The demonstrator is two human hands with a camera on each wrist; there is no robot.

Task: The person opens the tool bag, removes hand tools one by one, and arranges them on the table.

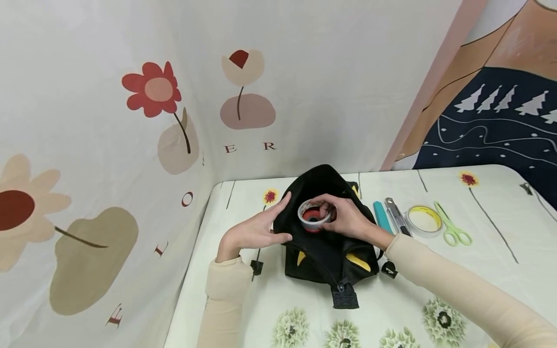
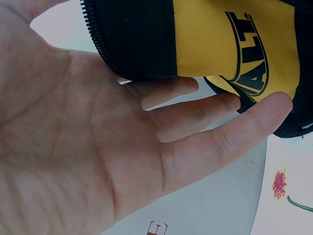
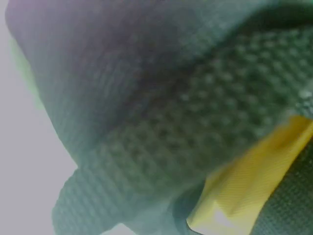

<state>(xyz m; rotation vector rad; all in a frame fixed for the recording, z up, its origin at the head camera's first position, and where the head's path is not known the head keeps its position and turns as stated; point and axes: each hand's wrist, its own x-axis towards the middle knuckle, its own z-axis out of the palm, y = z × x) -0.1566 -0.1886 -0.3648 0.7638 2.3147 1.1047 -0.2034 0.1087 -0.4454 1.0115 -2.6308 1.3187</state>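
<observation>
A black zip tool bag [image 1: 311,263] with yellow panels [image 2: 205,41] lies on the table, its mouth spread wide. My right hand [image 1: 348,217] reaches into that mouth and pinches a grey-white roll of tape [image 1: 305,223] by its rim. Through the roll's ring shows something red with a dark centre. At the bag's left edge, my left hand [image 1: 256,229] has its thumb and fingers spread; its straight fingers [image 2: 215,147] touch the zip side and the yellow panel. Only black fabric [image 3: 146,122] and a yellow patch show up close in the right wrist view, with the right hand out of sight.
To the right of the bag lie a teal strip-shaped thing [image 1: 382,217], a grey utility knife [image 1: 397,216], a clear tape roll with a yellow core [image 1: 424,219] and green scissors [image 1: 452,226]. Patterned cloth walls [image 1: 326,87] stand behind and to the left.
</observation>
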